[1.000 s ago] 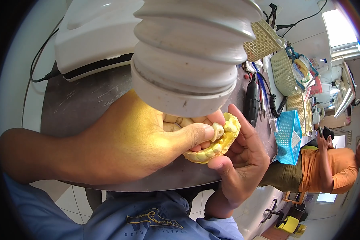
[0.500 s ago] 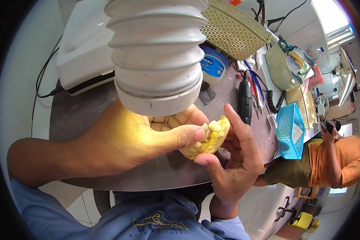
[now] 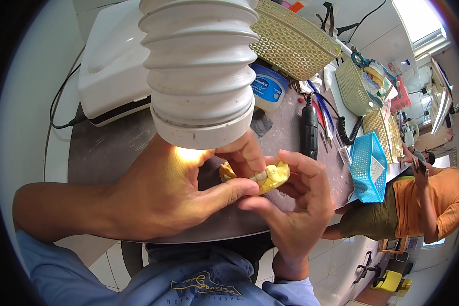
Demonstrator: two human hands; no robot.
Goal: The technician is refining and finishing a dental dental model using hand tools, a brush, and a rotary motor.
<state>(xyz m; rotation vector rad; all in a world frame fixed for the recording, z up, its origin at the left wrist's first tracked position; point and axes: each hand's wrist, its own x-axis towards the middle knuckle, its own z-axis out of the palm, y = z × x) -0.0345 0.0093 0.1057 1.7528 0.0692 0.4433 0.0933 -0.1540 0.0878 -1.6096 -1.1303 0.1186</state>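
Note:
A yellow plaster dental cast [image 3: 277, 178] with molded teeth is held between both hands, below the hose's mouth. My right hand [image 3: 302, 211] grips its right end, with the thumb at the near side and the fingers curled around the far side. My left hand [image 3: 171, 188] pinches the cast from the left. Its thumb presses the near side, and a fingertip touches the row of teeth. Beside that fingertip sit some paler, whitish teeth [image 3: 260, 177]; whether they are a separate piece I cannot tell. The left hand's other fingers are partly hidden behind the hose.
A white ribbed hose [image 3: 201, 71] hangs over the dark work table [image 3: 107, 158]. Behind stand a white machine [image 3: 117, 61], a blue-lidded tub [image 3: 268, 87] and a cream basket [image 3: 296, 38]. To the right lie a black handpiece [image 3: 309, 130] and a blue basket [image 3: 368, 168]. A person [image 3: 433, 204] in orange is farther right.
The cast has turned in my hands, its teeth now showing more toward me. My left fingertip has come down onto the teeth, and the left thumb has moved to the near edge.

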